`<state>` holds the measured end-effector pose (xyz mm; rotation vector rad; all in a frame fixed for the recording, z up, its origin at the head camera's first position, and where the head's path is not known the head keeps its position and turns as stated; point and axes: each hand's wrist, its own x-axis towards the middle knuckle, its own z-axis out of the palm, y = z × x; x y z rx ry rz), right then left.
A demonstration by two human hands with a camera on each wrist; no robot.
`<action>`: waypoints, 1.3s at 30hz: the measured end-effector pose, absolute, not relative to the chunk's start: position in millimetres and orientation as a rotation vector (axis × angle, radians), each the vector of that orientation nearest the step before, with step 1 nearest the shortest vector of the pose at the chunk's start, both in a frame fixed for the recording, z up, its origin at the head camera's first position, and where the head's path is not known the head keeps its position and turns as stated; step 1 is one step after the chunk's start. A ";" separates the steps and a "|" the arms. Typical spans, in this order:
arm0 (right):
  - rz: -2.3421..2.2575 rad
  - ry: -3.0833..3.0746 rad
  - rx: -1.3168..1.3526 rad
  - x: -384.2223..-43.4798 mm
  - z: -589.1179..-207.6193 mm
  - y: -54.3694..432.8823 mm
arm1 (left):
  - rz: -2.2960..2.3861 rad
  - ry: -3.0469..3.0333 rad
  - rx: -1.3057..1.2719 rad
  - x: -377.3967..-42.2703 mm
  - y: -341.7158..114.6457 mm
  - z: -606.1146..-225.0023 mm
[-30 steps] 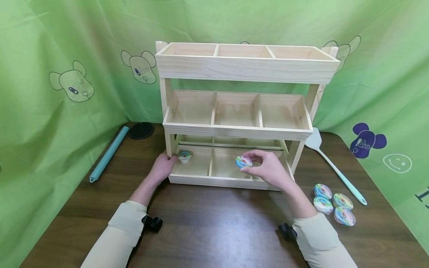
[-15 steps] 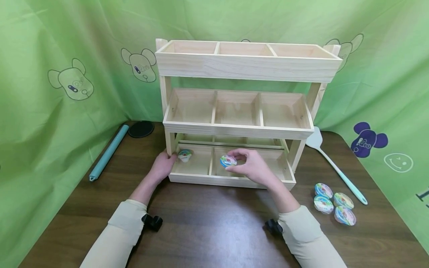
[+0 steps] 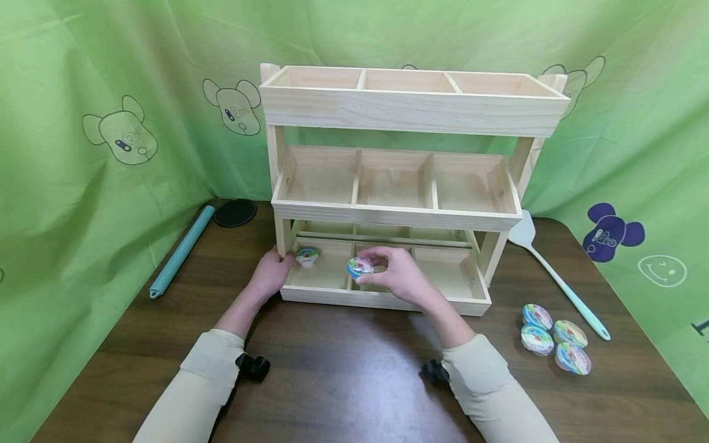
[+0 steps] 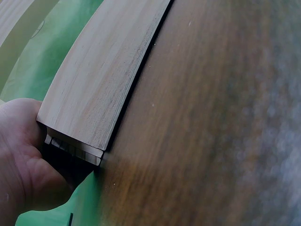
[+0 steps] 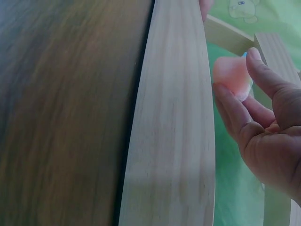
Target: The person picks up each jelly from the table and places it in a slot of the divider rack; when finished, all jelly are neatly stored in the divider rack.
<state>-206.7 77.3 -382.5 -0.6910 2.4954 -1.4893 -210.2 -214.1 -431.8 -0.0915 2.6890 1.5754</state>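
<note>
A three-tier wooden shelf rack (image 3: 388, 111) stands on the table, each tier split into three compartments. At the left end of its bottom tier, my left hand (image 3: 270, 273) grips the tray's side; the left wrist view shows the palm (image 4: 21, 160) against that tray end. My right hand (image 3: 396, 277) pinches a small jelly cup (image 3: 360, 267) with a colourful lid between thumb and fingers, over the bottom tier near its left divider. From the right wrist, the cup's pinkish body (image 5: 230, 75) shows behind the front board. Another jelly cup (image 3: 307, 256) sits in the bottom left compartment.
Several jelly cups (image 3: 556, 339) lie grouped on the table at right. A pale spatula (image 3: 565, 286) slants behind them, its head near the rack's right leg. On the left are a blue-green roll (image 3: 181, 252) and a black disc (image 3: 235, 213). Green cloth (image 3: 166, 49) hangs behind.
My right hand has carried the jelly cup leftward along the bottom tier, from its right side to near the left divider. My left hand keeps its grip on the tray end.
</note>
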 end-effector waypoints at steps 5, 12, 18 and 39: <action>-1.478 2.496 -0.691 -208.6 -383.0 68.9 | 1.574 2.692 -0.096 -211.3 -214.7 -433.5; -1.474 2.484 -0.676 -211.6 -386.3 58.7 | 1.590 2.678 -0.091 -211.7 -214.9 -434.7; -1.468 2.494 -0.668 -213.6 -387.0 52.8 | 1.585 2.678 -0.095 -211.5 -214.7 -433.7; -1.430 2.487 -0.698 -223.7 -392.3 21.7 | 1.610 2.657 -0.090 -210.6 -214.4 -433.1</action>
